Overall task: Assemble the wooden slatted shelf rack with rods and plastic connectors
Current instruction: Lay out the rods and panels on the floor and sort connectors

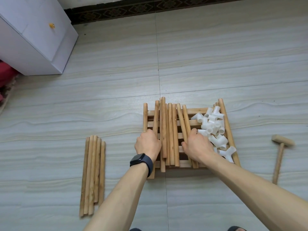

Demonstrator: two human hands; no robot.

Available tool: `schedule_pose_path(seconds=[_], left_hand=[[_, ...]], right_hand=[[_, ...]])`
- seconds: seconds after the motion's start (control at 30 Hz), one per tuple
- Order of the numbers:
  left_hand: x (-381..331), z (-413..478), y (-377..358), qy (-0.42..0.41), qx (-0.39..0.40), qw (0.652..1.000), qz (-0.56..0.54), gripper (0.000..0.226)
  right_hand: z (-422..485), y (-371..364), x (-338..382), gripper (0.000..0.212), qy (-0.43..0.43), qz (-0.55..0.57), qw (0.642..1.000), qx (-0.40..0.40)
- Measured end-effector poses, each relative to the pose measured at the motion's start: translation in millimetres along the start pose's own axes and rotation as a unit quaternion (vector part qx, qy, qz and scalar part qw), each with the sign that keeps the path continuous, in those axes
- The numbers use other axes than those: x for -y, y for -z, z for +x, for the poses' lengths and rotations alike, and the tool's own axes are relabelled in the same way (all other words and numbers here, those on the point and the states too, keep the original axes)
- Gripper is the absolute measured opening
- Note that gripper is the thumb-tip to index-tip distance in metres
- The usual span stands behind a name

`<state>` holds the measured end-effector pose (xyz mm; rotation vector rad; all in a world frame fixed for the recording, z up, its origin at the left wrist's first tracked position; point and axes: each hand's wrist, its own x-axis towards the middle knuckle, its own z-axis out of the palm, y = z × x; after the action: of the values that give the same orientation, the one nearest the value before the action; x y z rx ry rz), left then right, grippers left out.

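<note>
Sorting parts: left hand [147,144] and right hand [198,145] each grip wooden rods [170,130]. Next, lift them off carefully.

Pale tan rods [170,130], white connectors [210,125], grey wavy-streaked floor [216,64], pale lilac cabinet [33,39] upper left, black watch [138,160].

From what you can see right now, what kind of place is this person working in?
Probably a room in a home. The pale tiled floor, a white cabinet with a yellow knob and a dark patterned skirting along the wall suggest it; some wooden rods lie on that floor.
</note>
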<state>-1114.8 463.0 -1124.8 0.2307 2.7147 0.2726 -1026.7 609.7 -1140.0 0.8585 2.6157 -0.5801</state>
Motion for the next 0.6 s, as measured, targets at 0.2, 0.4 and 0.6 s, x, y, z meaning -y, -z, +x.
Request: schedule_pose_path(seconds=[0.2, 0.4, 0.6], left_hand=[[7, 14, 0, 0.012, 0.04, 0.995, -0.091, 0.012], [63, 23, 51, 0.012, 0.088, 0.932, -0.352, 0.032], [180, 18, 92, 0.068, 0.009, 0.953, -0.296, 0.031]], right_hand=[[6, 4, -6, 0.027, 0.016, 0.016, 0.999, 0.026], [-10, 20, -5, 0.027, 0.074, 0.19, 0.979, -0.025], [-38, 30, 56, 0.019, 0.206, 0.185, 0.96, 0.04]])
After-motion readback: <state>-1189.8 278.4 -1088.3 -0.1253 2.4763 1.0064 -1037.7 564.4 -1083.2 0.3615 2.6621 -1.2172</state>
